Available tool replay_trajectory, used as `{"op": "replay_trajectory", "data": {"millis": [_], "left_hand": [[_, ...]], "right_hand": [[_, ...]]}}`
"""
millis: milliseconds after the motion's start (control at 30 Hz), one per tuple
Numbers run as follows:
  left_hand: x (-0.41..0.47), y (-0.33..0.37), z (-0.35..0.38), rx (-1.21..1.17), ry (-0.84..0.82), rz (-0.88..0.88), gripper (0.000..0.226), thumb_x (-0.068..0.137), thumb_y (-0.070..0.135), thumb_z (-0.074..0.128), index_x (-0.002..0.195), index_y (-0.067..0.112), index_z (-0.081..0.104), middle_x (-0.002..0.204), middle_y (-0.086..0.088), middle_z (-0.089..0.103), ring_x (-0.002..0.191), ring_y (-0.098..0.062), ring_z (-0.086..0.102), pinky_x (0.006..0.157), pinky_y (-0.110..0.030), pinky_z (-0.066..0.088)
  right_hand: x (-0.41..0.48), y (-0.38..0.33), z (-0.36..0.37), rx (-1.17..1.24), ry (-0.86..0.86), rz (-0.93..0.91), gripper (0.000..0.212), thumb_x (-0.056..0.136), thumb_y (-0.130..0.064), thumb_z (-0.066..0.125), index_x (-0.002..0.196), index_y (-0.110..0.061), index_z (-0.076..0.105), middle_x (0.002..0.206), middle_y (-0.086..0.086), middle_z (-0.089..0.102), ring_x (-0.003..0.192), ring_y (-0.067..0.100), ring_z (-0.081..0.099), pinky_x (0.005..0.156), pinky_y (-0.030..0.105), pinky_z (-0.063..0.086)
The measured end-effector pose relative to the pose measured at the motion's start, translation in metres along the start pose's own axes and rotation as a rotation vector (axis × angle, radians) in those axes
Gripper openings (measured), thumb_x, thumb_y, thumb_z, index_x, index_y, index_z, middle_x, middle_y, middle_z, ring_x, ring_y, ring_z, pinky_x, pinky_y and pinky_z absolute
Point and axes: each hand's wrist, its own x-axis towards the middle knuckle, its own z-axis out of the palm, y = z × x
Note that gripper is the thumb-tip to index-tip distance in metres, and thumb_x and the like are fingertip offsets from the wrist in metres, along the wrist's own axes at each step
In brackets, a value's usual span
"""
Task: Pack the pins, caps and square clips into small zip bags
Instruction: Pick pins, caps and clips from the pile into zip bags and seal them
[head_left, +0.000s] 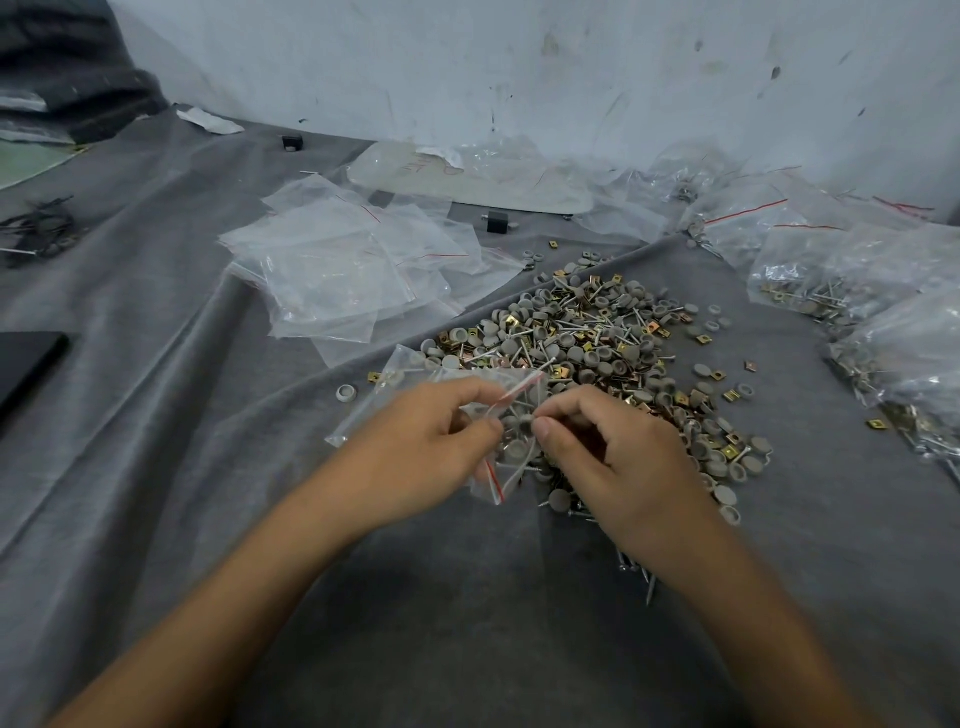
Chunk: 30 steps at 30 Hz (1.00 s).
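1. Head view, hands first: your left hand (431, 441) is closed in a pinch on the red-striped mouth of the zip bag (395, 374). Your right hand (613, 457) has its thumb and forefinger pinched right at the opposite lip. If there's a tiny part between those fingertips, I can't see it.
2. What could go wrong, my guess: the bag hangs slack and tilted between two small pinches, and there are already caps (511, 449) and pins (522, 410) inside it. Ease off either lip and the mouth flops, and the lot slides straight back out.
3. Pins are pointy and the film is thin. Push one in tip first, or squeeze the bag hard, and it could poke through.
4. If a pin shaft or cap rim sits across the zip line, the seal probably won't close.
5. Where things are: the bag is between both hands and just above the grey cloth (156, 364) on the bench. The mixed pile (597, 338) of caps, pins and square clips (587, 345) lies just beyond and under your right hand.
6. Further out, the empty bags (337, 270) lie to the left past the pile. The filled bags (831, 280) sit well off to the right.
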Motion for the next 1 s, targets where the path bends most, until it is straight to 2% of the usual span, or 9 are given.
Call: {"op": "replay_trajectory", "data": {"millis": [200, 267, 400, 500, 633, 700, 800, 900, 1000], "left_hand": [[-0.001, 0.001, -0.002, -0.014, 0.001, 0.009, 0.024, 0.101, 0.034, 0.056, 0.122, 0.041, 0.064, 0.072, 0.003, 0.073, 0.069, -0.031, 0.066, 0.069, -0.056, 0.055], [-0.002, 0.001, -0.002, -0.009, 0.0, 0.007, 0.025, 0.099, 0.037, 0.055, 0.122, 0.043, 0.063, 0.072, 0.003, 0.073, 0.066, -0.03, 0.065, 0.066, -0.056, 0.054], [-0.002, 0.003, -0.002, 0.012, 0.013, 0.009, 0.021, 0.102, 0.033, 0.056, 0.119, 0.045, 0.062, 0.07, 0.005, 0.072, 0.059, -0.015, 0.059, 0.063, -0.053, 0.052], [-0.003, 0.007, -0.003, 0.003, 0.017, 0.01, 0.021, 0.103, 0.032, 0.056, 0.12, 0.041, 0.064, 0.072, 0.0, 0.074, 0.065, -0.029, 0.065, 0.068, -0.054, 0.054], [-0.004, 0.011, -0.007, -0.029, 0.076, 0.005, 0.022, 0.103, 0.026, 0.055, 0.107, 0.043, 0.066, 0.072, 0.004, 0.075, 0.075, -0.037, 0.067, 0.07, -0.053, 0.055], [-0.003, 0.01, -0.01, -0.085, 0.114, -0.008, 0.022, 0.102, 0.022, 0.055, 0.109, 0.039, 0.067, 0.07, 0.001, 0.075, 0.07, -0.038, 0.066, 0.071, -0.054, 0.056], [0.001, 0.006, -0.015, -0.139, 0.198, -0.022, 0.02, 0.101, 0.022, 0.057, 0.11, 0.035, 0.069, 0.066, 0.003, 0.073, 0.06, -0.018, 0.06, 0.066, -0.045, 0.058], [0.003, 0.003, -0.018, -0.175, 0.252, -0.035, 0.021, 0.099, 0.023, 0.058, 0.108, 0.037, 0.07, 0.065, 0.006, 0.072, 0.058, -0.011, 0.058, 0.057, -0.025, 0.05], [0.004, 0.002, -0.019, -0.188, 0.258, -0.054, 0.021, 0.099, 0.024, 0.058, 0.111, 0.037, 0.07, 0.065, 0.007, 0.073, 0.056, -0.006, 0.058, 0.05, -0.016, 0.045]], "right_hand": [[0.0, -0.003, -0.003, 0.063, 0.079, 0.011, 0.009, 0.098, -0.028, 0.063, 0.093, -0.027, 0.071, 0.076, -0.013, 0.067, 0.072, 0.006, 0.063, 0.059, 0.011, 0.043], [0.0, -0.003, -0.003, 0.104, 0.095, 0.028, 0.01, 0.098, -0.029, 0.063, 0.092, -0.028, 0.071, 0.078, -0.011, 0.067, 0.07, 0.008, 0.062, 0.058, 0.013, 0.043], [0.0, -0.003, 0.001, 0.14, 0.089, 0.021, 0.009, 0.098, -0.03, 0.062, 0.094, -0.031, 0.07, 0.078, -0.01, 0.067, 0.069, 0.008, 0.063, 0.058, 0.015, 0.045], [0.0, -0.003, 0.002, 0.201, 0.074, 0.034, 0.014, 0.1, -0.026, 0.06, 0.104, -0.037, 0.069, 0.086, -0.013, 0.072, 0.08, 0.008, 0.069, 0.067, 0.022, 0.054], [0.002, 0.0, -0.006, 0.22, 0.103, 0.06, 0.019, 0.1, -0.021, 0.061, 0.106, -0.036, 0.069, 0.089, -0.018, 0.073, 0.084, 0.004, 0.07, 0.069, 0.018, 0.054], [0.001, 0.003, -0.011, 0.146, 0.111, 0.081, 0.015, 0.098, -0.025, 0.063, 0.103, -0.037, 0.07, 0.089, -0.021, 0.072, 0.084, 0.004, 0.069, 0.068, 0.018, 0.053], [0.0, 0.007, -0.012, -0.109, 0.071, 0.036, 0.01, 0.096, -0.028, 0.064, 0.101, -0.032, 0.071, 0.091, -0.021, 0.067, 0.09, 0.003, 0.06, 0.076, 0.022, 0.048], [-0.002, 0.007, -0.004, -0.302, 0.021, -0.012, 0.012, 0.094, -0.033, 0.064, 0.101, -0.028, 0.072, 0.099, -0.016, 0.062, 0.099, 0.008, 0.046, 0.085, 0.029, 0.036], [-0.003, 0.005, 0.005, -0.394, -0.027, -0.018, 0.021, 0.092, -0.041, 0.062, 0.105, -0.029, 0.073, 0.107, -0.01, 0.062, 0.105, 0.015, 0.045, 0.093, 0.036, 0.038]]}}
